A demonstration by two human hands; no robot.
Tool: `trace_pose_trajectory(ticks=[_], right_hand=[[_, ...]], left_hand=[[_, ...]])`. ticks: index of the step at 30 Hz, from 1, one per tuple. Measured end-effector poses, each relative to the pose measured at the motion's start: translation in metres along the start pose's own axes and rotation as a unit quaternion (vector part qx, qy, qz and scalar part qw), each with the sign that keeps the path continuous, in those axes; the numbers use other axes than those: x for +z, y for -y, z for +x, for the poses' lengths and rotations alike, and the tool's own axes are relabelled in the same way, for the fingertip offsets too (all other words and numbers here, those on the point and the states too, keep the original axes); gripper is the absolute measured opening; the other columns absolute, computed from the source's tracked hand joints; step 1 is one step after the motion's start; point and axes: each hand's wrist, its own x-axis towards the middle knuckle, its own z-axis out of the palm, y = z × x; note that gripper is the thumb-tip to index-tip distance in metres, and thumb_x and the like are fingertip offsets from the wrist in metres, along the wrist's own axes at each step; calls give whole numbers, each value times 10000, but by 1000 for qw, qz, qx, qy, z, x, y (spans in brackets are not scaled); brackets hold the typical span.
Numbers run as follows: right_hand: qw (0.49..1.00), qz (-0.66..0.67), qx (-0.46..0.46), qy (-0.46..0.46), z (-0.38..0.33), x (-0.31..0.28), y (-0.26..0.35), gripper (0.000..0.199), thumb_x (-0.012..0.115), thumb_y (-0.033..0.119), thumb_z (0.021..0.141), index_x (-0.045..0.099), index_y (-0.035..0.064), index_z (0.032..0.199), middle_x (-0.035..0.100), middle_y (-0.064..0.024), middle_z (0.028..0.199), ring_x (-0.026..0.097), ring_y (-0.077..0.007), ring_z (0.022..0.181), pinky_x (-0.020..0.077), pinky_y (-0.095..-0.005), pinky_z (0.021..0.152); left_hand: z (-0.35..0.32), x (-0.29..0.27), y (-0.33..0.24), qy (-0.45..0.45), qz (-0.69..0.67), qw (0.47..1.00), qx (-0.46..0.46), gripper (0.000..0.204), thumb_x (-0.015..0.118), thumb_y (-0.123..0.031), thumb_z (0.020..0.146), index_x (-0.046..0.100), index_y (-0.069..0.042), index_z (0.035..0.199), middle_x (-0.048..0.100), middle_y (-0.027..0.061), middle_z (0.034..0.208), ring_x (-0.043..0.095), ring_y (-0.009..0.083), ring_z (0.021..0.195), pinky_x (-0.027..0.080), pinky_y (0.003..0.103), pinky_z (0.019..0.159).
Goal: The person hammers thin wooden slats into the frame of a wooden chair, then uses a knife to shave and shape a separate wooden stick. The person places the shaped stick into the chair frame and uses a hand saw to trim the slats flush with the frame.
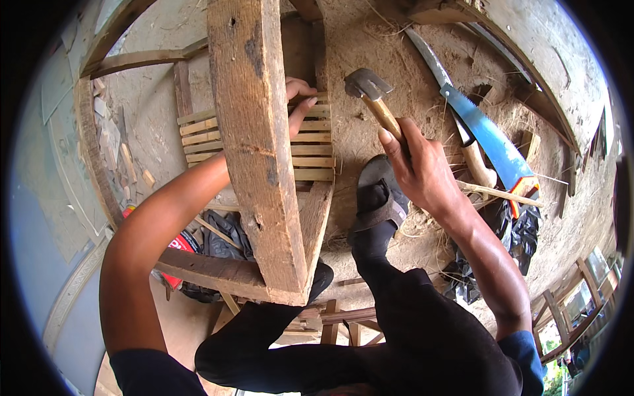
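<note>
Hammer, 1, in right hand (left hand by slats); 1 saw.

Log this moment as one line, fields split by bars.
Left hand: at slats, partly hidden by wooden beam | Right hand: gripping hammer | Blue saw: lying right of hammer

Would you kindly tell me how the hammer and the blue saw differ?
The hammer is gripped in the right hand, while the blue saw lies untouched. The hammer has a compact metal head; the blue saw, a long, broad blade. The hammer's handle is wooden, whereas the blue saw shows orange at its handle end. Both are tools.
</note>
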Motion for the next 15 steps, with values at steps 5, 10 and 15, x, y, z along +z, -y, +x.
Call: trace_pose_trajectory(ticks=[5, 10, 15], right_hand=[[994, 4, -95, -51, 11, 9, -4, 275, 549, 221, 1013, 494, -23, 1127, 583, -231, 604, 644, -435, 602, 473, -493, 537], [996, 22, -88, -16, 6, 13, 10, 301, 549, 216, 1008, 472, -13, 1187, 597, -231, 621, 638, -440, 606, 482, -500, 537], [994, -26, -102, -8, 2, 18, 5, 310, 541, 238, 1011, 466, -1, 1193, 593, -220, 603, 630, -439, 583, 478, -525, 513]], left_hand=[[9, 7, 6, -39, -88, 995, 19, 80, 664, -44, 897, 651, 4, 959, 667, 119, 990, 660, 285, 938, 508, 349, 825], [-1, 9, 8, -7, -67, 997, -26, 80, 647, -66, 891, 638, -12, 949, 627, 90, 908, 652, 252, 871, 499, 338, 771], [-7, 12, 10, -17, -126, 991, -49, 133, 641, -71, 874, 665, -29, 999, 676, 94, 935, 680, 262, 885, 520, 334, 773]])
